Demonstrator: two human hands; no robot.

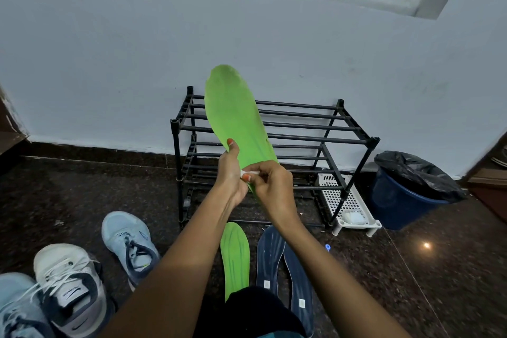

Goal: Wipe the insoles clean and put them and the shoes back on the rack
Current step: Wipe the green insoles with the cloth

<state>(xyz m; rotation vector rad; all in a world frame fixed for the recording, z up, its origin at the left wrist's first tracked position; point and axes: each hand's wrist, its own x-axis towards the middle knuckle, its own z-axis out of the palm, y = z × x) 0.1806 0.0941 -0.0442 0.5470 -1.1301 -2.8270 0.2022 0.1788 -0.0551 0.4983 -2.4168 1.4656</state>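
Observation:
My left hand (230, 173) grips the heel end of a green insole (233, 112), which stands upright in front of the black shoe rack (348, 129). My right hand (271, 184) pinches a small white wipe (248, 173) against the insole's lower part. On the dark floor below lie a second green insole (235, 258) and two navy insoles (285, 269). A light blue shoe (129, 244), a white and grey shoe (71, 288) and another blue shoe (19, 310) sit at the lower left.
The rack's shelves hold nothing and it stands against a pale wall. A white perforated tray (348, 203) leans on the floor by the rack's right leg. A blue bin with a black liner (406, 186) stands further right. My dark-clad knee (255, 310) is at the bottom.

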